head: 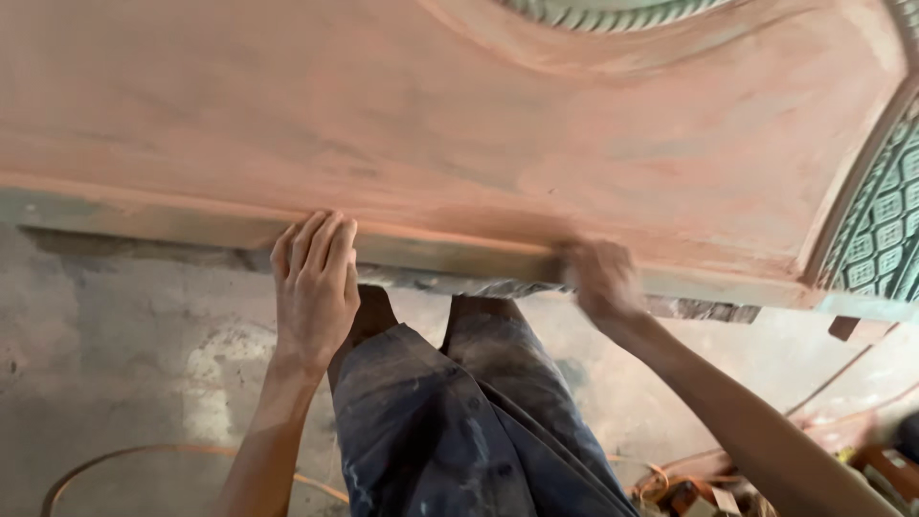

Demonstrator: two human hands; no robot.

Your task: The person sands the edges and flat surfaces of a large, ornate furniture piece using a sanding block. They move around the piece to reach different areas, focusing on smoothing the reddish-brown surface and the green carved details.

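A: At the near edge of the panel (459, 124), head view: where do the hands sit?

B: Left hand (314, 287) lies flat, fingers together, resting on the panel's edge strip (191, 218). Right hand (601, 280) is blurred on the same edge, well apart from the left; whether it grips anything cannot be told.

A: What surrounds them?

B: Carved green lattice (881, 230) at right, dark trousers (459, 421) below, concrete floor (105, 354) with a cable (96, 464).

A: Risk?

B: Probably a slip: the dusty reddish coating could let the right hand skid off the edge, or the cable could catch a foot.
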